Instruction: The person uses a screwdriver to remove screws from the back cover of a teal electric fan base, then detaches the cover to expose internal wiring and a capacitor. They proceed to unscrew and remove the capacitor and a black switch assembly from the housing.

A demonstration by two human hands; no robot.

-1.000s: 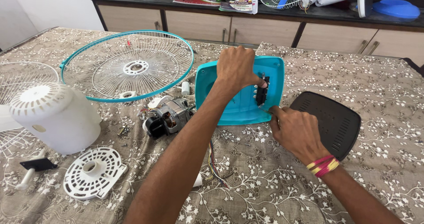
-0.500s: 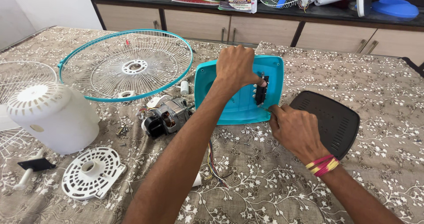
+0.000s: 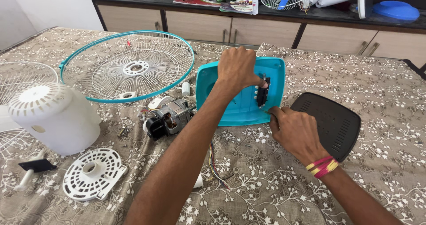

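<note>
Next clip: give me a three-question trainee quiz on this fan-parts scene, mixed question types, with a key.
1. True or false: the left hand rests on the teal base cover.
2. Which lies right of the right hand? A) white motor housing B) black base plate C) fan guard
3. Fill in: the left thumb presses a black ____ block on the cover.

Key: 1 true; 2 B; 3 switch

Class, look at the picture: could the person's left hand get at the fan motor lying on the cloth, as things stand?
Probably yes. The motor lies in the open just left of the left forearm, nothing on top of it. But the left hand is pressing the black switch block inside the teal base and must let go first.
</note>
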